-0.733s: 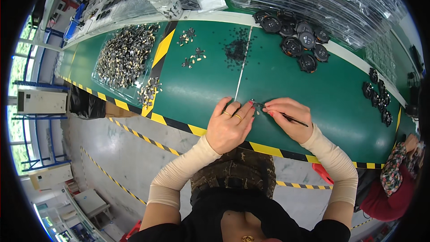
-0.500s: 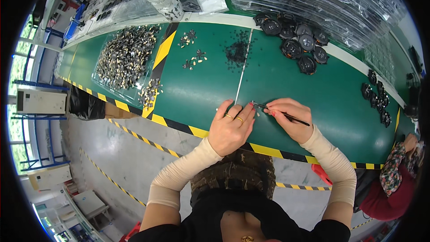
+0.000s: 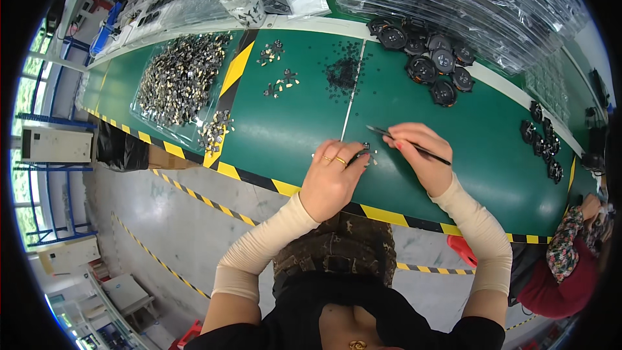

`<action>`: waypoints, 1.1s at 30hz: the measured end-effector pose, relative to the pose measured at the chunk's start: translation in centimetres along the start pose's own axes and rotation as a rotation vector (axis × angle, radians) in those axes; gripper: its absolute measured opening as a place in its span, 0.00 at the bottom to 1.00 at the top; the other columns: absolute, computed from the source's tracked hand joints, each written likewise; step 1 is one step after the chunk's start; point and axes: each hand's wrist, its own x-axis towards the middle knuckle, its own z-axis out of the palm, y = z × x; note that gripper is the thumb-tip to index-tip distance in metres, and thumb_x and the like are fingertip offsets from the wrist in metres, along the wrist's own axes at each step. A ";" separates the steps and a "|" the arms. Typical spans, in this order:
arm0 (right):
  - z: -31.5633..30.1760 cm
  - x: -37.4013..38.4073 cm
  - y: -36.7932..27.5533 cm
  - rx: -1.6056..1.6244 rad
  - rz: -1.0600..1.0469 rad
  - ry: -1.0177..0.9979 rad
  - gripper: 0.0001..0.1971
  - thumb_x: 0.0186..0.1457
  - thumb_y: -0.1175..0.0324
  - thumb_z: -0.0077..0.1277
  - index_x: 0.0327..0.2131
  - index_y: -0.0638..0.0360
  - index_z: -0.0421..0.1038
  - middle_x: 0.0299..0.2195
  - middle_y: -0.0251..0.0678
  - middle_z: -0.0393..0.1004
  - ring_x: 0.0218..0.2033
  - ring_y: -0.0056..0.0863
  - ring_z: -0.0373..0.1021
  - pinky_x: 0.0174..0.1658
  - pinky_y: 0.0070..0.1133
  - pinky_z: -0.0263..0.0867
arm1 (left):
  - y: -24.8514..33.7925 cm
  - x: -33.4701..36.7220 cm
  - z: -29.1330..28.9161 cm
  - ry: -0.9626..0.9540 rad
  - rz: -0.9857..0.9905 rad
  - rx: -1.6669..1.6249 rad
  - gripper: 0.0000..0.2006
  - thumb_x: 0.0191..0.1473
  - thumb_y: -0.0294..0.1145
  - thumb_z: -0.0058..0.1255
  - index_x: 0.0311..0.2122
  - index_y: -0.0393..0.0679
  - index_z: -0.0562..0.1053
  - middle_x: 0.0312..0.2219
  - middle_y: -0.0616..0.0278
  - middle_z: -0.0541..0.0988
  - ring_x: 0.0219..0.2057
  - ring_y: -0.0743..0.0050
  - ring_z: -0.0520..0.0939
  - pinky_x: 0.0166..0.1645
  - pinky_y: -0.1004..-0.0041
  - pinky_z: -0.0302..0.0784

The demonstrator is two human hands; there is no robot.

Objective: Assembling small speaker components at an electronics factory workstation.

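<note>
My right hand [image 3: 424,155] grips dark, slim tweezers [image 3: 378,131] like a pen, their pale points over the green bench top. Just left of it, my left hand [image 3: 332,180], with rings on its fingers, is closed around a small black part [image 3: 358,156], mostly covered by the fingers. A tiny dark and silver piece [image 3: 366,146] shows at the fingertips. Some light-coloured bits [image 3: 374,155] lie beside that hand. Farther off, a loose pile of tiny black pieces [image 3: 342,74] spreads over the bench.
A clear tray [image 3: 136,111] heaped with small metal parts lies left, with small clusters [image 3: 278,87] nearer the middle. Round black watch-like casings [image 3: 422,70] sit at back right, more [image 3: 547,142] at far right. Plastic-wrapped stacks [image 3: 453,6] stand behind. Another person's sleeve [image 3: 562,253] shows at right.
The tweezers' points have drawn away from my left fingertips, up and toward the far side. My left fingers have curled in more, baring the black part and the tiny piece.
</note>
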 end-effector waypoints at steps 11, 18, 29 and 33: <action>1.4 1.8 0.5 -0.031 0.022 0.010 0.09 0.56 0.83 0.52 0.41 0.71 0.74 0.43 0.41 0.74 0.41 0.28 0.75 0.45 0.20 0.74 | 0.4 -3.7 -2.5 0.091 -0.222 0.232 0.17 0.46 0.27 0.61 0.44 0.41 0.76 0.47 0.57 0.73 0.47 0.54 0.73 0.56 0.54 0.64; 0.8 2.0 0.9 -0.235 -0.083 -0.069 0.09 0.54 0.83 0.53 0.40 0.70 0.76 0.42 0.43 0.76 0.41 0.30 0.76 0.42 0.21 0.72 | 0.9 -1.7 -1.0 -0.004 -0.124 0.148 0.18 0.47 0.30 0.60 0.46 0.40 0.76 0.46 0.60 0.75 0.46 0.58 0.73 0.56 0.55 0.65; -0.5 0.7 -0.5 -0.377 -0.427 -0.388 0.14 0.47 0.84 0.57 0.40 0.65 0.77 0.43 0.42 0.76 0.38 0.37 0.76 0.40 0.26 0.74 | 0.8 -1.4 -0.7 0.030 -0.077 0.114 0.19 0.46 0.25 0.59 0.46 0.37 0.75 0.45 0.59 0.76 0.43 0.58 0.74 0.51 0.60 0.68; -0.3 0.6 -0.3 -0.391 -0.449 -0.393 0.15 0.46 0.83 0.58 0.40 0.64 0.77 0.42 0.41 0.76 0.37 0.37 0.76 0.39 0.26 0.74 | 0.7 -1.5 -0.4 0.044 -0.098 0.096 0.19 0.46 0.25 0.58 0.47 0.37 0.75 0.45 0.59 0.75 0.43 0.59 0.74 0.51 0.60 0.68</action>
